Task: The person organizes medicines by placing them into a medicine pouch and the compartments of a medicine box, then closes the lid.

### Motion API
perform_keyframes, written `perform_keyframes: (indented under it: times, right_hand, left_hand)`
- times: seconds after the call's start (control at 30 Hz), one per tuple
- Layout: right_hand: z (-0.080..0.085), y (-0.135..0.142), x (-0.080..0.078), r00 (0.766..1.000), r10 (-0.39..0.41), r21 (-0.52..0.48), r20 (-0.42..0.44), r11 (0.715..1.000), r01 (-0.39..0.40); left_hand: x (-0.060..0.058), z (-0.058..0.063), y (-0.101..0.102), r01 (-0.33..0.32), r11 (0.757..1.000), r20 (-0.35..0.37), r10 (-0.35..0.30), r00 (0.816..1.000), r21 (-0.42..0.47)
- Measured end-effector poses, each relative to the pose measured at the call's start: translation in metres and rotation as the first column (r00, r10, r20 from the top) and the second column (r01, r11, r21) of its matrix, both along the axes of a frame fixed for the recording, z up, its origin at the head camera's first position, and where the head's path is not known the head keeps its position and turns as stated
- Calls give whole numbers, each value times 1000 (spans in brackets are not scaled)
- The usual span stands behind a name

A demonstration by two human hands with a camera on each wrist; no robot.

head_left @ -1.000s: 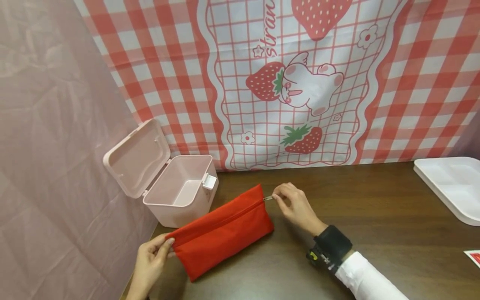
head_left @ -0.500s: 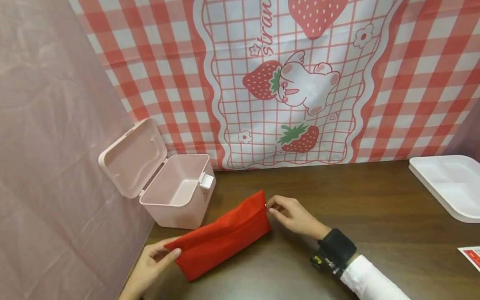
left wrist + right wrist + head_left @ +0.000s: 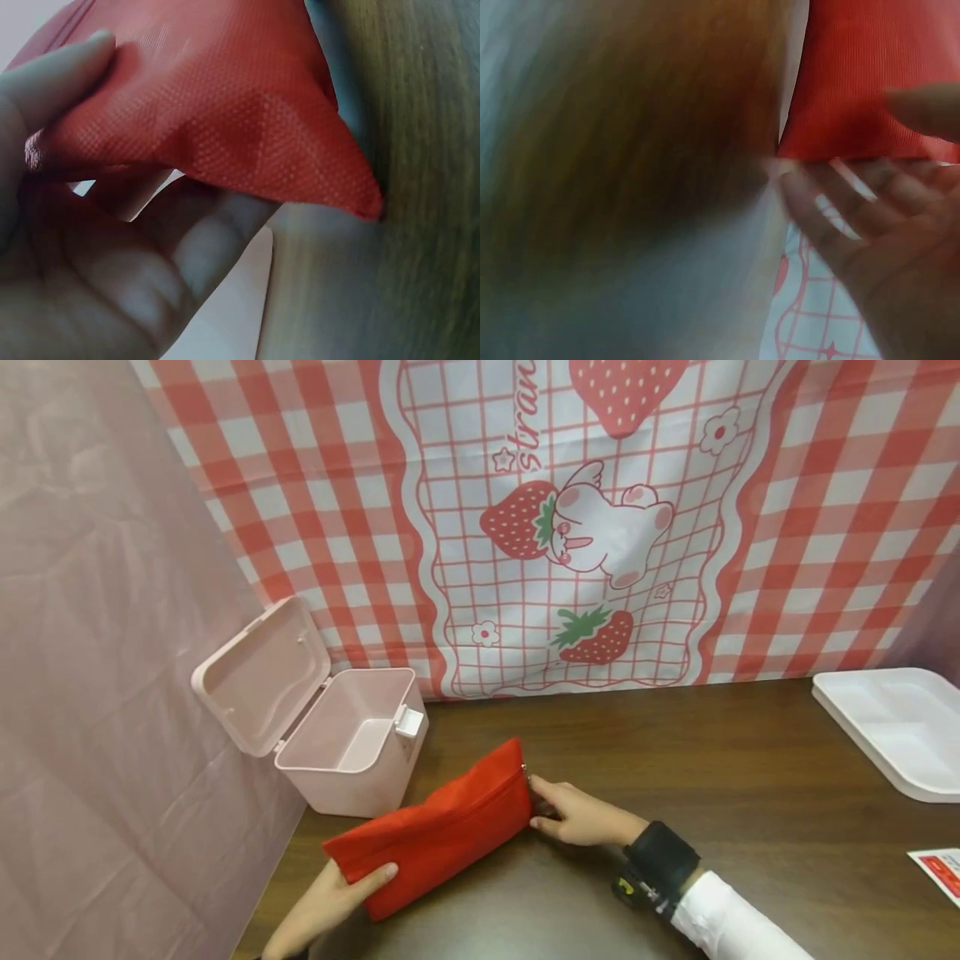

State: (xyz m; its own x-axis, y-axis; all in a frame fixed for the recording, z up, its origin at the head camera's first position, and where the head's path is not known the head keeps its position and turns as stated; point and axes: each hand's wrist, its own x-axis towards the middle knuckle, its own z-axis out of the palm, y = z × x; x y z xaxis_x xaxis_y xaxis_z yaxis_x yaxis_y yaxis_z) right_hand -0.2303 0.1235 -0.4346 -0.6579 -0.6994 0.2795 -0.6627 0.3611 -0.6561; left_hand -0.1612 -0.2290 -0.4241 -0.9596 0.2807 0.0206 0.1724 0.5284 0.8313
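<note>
A red zippered pouch is held slanted over the table, its zip pull at the upper right end. My left hand grips the lower left end, thumb on the front and fingers behind. In the left wrist view the pouch's bottom corner juts past those fingers. At the right end is my right hand. The right wrist view has its thumb in front of the red fabric and its fingers spread at the pouch's edge, blurred; the zip pull is not between them.
Behind the pouch stands a pink box with its lid tilted back and a white latch. A white divided tray is at the far right, above a red-and-white card. A checked strawberry cloth hangs behind the table.
My right hand has let go of the zip pull and moved down the pouch's right end. My left hand has slid further onto the pouch, its thumb now lower on the front.
</note>
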Motion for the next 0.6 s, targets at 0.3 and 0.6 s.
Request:
perform_keyframes:
  times: [0.3, 0.6]
  right_hand:
    - [-3, -16, -4, 988, -123, 90, -96, 987, 132]
    - [16, -23, -9, 989, -141, -162, 39, 976, 146]
  left_hand:
    - [3, -1, 7, -134, 991, 74, 131, 989, 24]
    - [4, 10, 5, -227, 970, 32, 225, 974, 85]
